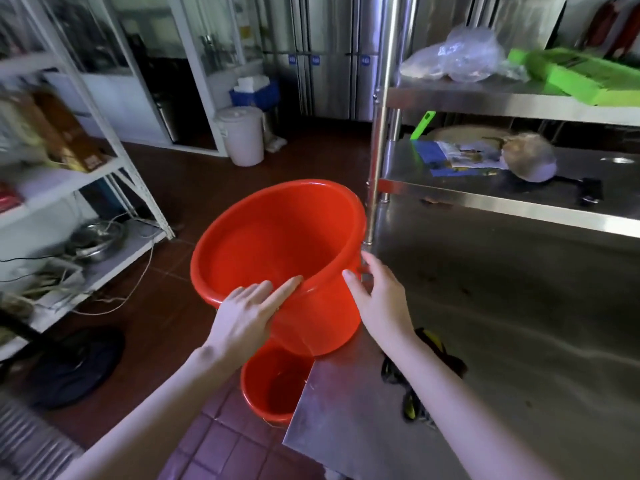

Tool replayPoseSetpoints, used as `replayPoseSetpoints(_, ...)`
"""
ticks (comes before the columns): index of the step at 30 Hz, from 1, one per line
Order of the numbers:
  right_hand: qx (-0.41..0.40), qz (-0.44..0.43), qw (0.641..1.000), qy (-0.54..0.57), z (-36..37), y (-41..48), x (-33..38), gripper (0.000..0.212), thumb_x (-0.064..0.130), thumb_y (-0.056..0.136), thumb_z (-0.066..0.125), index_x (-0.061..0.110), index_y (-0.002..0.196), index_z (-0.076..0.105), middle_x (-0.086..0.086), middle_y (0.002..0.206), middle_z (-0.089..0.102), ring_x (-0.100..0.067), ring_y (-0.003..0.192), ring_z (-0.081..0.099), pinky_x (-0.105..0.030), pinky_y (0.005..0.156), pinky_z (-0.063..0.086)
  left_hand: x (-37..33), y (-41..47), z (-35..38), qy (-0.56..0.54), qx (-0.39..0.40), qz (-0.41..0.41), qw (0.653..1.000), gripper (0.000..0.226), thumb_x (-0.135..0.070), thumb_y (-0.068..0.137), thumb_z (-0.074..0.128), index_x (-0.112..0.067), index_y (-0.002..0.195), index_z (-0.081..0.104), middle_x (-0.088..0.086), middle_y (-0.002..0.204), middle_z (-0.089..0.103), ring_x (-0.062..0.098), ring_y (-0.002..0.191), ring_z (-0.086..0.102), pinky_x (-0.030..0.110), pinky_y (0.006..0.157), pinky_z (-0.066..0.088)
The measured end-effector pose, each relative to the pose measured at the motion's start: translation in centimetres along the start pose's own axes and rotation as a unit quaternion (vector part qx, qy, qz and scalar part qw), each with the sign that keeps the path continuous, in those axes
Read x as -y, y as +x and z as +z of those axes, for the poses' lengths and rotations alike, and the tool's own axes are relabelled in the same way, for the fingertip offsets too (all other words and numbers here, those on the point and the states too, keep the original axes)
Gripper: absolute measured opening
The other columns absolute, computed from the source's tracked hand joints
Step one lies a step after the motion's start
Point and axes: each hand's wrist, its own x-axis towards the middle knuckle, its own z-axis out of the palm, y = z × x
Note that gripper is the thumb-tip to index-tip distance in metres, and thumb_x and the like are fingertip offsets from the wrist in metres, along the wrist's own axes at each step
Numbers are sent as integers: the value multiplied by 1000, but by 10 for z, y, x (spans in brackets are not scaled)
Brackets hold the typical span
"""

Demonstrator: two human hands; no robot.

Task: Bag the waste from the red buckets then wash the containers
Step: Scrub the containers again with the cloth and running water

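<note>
A large red bucket (277, 244) leans tilted at the corner of the steel table (502, 341), its mouth turned toward me and its inside bare. My left hand (247, 317) lies flat on its near rim with the fingers spread over the edge. My right hand (379, 296) presses against the bucket's right side by the handle lug, fingers apart. A second, smaller red bucket (272, 386) stands on the tiled floor below, partly hidden by the table's corner; its inside looks dark and wet.
A steel rack post (381, 133) rises just right of the bucket, with shelves holding a clear plastic bag (460, 57) and green trays (571, 74). A black and yellow item (415, 375) lies on the table. A white lidded pail (242, 135) stands farther back, white shelving on the left.
</note>
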Motion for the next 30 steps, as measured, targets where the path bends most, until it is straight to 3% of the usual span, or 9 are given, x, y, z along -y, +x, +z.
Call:
replayPoseSetpoints(3, 7, 54, 998, 22, 21, 5, 20, 62, 52, 92, 53, 12, 138, 47, -6, 135, 56, -21, 125, 52, -33, 106, 41, 8, -14, 1, 40, -16, 21, 999, 73, 2, 75, 58, -17, 144, 45, 2, 76, 49, 22, 62, 52, 34, 54, 44)
replayPoseSetpoints(6, -3, 101, 994, 32, 41, 7, 37, 63, 54, 90, 55, 12, 136, 47, -8, 133, 57, -24, 121, 55, -32, 99, 43, 22, -24, 2, 51, -38, 35, 997, 64, -4, 80, 44, -17, 142, 45, 1, 73, 46, 21, 59, 48, 32, 53, 40)
replayPoseSetpoints(13, -14, 161, 987, 7, 112, 16, 72, 85, 37, 88, 66, 25, 152, 11, -7, 144, 45, -30, 121, 55, -43, 96, 50, 84, -51, 13, 70, -29, 39, 996, 69, -1, 77, 43, -20, 143, 48, 0, 75, 44, 19, 60, 45, 31, 54, 35)
replayPoseSetpoints(17, -9, 239, 970, 36, 172, 33, 84, 79, 28, 86, 68, 27, 148, 20, -11, 136, 52, -33, 114, 59, -49, 95, 52, 137, -71, 22, 63, -15, 37, 997, 59, -9, 80, 51, -20, 138, 55, -3, 76, 50, 18, 62, 51, 32, 58, 40)
replayPoseSetpoints(19, -16, 293, 952, 88, 204, 43, 87, 76, 21, 85, 68, 29, 146, 24, -12, 131, 53, -34, 106, 61, -50, 88, 55, 167, -80, 30, 50, -8, -7, 999, 52, -20, 79, 67, -20, 130, 60, -3, 79, 54, 20, 68, 55, 34, 64, 46)
replayPoseSetpoints(21, -28, 344, 928, 137, 234, 51, 86, 74, 15, 84, 68, 30, 144, 29, -12, 128, 53, -33, 100, 62, -50, 81, 58, 196, -88, 37, 29, 5, -85, 996, 61, -44, 69, 82, -22, 123, 64, -3, 85, 56, 22, 79, 57, 37, 78, 48)
replayPoseSetpoints(25, -61, 399, 902, 153, 286, 55, 78, 77, 10, 81, 68, 34, 144, 31, -11, 129, 52, -34, 101, 62, -52, 80, 58, 244, -105, 56, -36, 58, -176, 982, 82, -74, 52, 76, -29, 120, 65, 7, 120, 53, 32, 116, 49, 55, 105, 34)
replayPoseSetpoints(28, -89, 403, 899, 146, 307, 57, 70, 76, 9, 81, 69, 38, 141, 33, -6, 128, 52, -30, 96, 61, -51, 79, 58, 272, -119, 70, -123, 76, -257, 955, 101, -78, 41, 74, -33, 130, 57, 17, 151, 28, 38, 142, 20, 56, 111, 21)
replayPoseSetpoints(30, -107, 391, 904, 135, 313, 64, 65, 74, 10, 80, 69, 42, 137, 35, -4, 127, 53, -29, 98, 61, -51, 82, 57, 286, -126, 80, -211, 68, -336, 916, 110, -79, 39, 75, -39, 137, 47, 12, 159, 7, 30, 146, 5, 52, 114, 18)
